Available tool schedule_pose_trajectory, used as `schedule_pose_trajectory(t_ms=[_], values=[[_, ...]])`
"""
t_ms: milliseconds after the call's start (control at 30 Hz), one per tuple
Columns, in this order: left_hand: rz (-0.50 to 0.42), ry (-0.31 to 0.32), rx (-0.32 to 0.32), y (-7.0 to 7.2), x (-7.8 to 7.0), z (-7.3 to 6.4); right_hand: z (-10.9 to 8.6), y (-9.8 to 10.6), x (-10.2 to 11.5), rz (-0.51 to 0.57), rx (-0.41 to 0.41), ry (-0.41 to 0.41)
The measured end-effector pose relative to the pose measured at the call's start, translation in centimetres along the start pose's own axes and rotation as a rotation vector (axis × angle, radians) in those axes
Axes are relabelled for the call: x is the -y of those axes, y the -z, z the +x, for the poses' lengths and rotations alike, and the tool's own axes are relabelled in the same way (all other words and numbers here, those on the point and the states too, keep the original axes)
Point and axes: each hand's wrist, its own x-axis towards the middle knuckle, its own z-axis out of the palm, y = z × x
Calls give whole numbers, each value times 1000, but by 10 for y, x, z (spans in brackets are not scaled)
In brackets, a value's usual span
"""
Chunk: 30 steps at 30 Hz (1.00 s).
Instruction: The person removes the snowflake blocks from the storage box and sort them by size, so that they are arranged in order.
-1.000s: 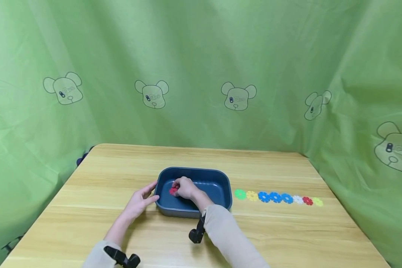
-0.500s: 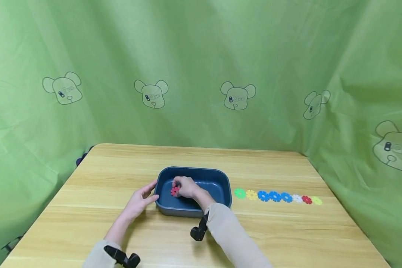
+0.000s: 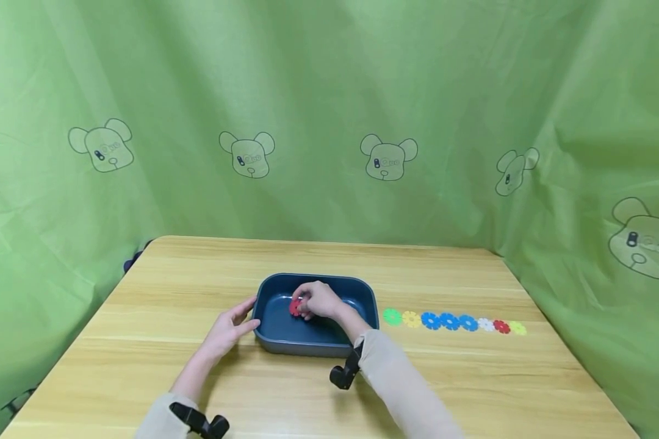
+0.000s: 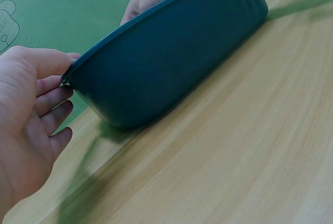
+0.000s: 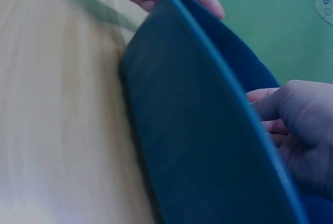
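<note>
A dark blue rectangular plastic tub [image 3: 318,350] stands on the wooden table. My left hand [image 3: 226,332] grips its left end; in the left wrist view the thumb overlaps the rim while the other fingers lie below it, outside the wall. Inside the tub, my right hand [image 3: 323,300] pinches a red flower-shaped plastic disc [image 3: 295,306] between thumb and fingers. The tub's near wall hides most of those fingertips in the right wrist view, and the disc with them.
Right of the tub runs a row of flower-shaped discs: green [image 3: 392,316], yellow [image 3: 412,319], several blue [image 3: 449,321], white [image 3: 486,324], red [image 3: 501,327] and yellow-green [image 3: 518,328]. A green curtain [image 3: 318,207] with bear outlines hangs behind the table [image 3: 285,396].
My right hand has shifted rightward and slightly back inside the tub, carrying the red disc from the tub's left part. My left hand stays at the tub's left end.
</note>
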Motion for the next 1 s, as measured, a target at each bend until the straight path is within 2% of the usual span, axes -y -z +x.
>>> schedule_pose_trajectory(t_ms=[233,367,567,700,833,1000], values=[[6,-8,6,1,2,0,-7,24,0,155,3,-3],[-1,-7,5,0,2,0,-14,41,-1,201,-8,-4],[-4,-5,-3,0,1,1,-26,69,-8,253,-72,14],[5,-8,-8,0,3,1,-35,89,-15,318,-133,-6],[-2,-3,-14,0,4,1,-48,110,-24,389,-180,-12],[4,-7,-15,0,3,1,-74,137,-44,410,-234,-8]])
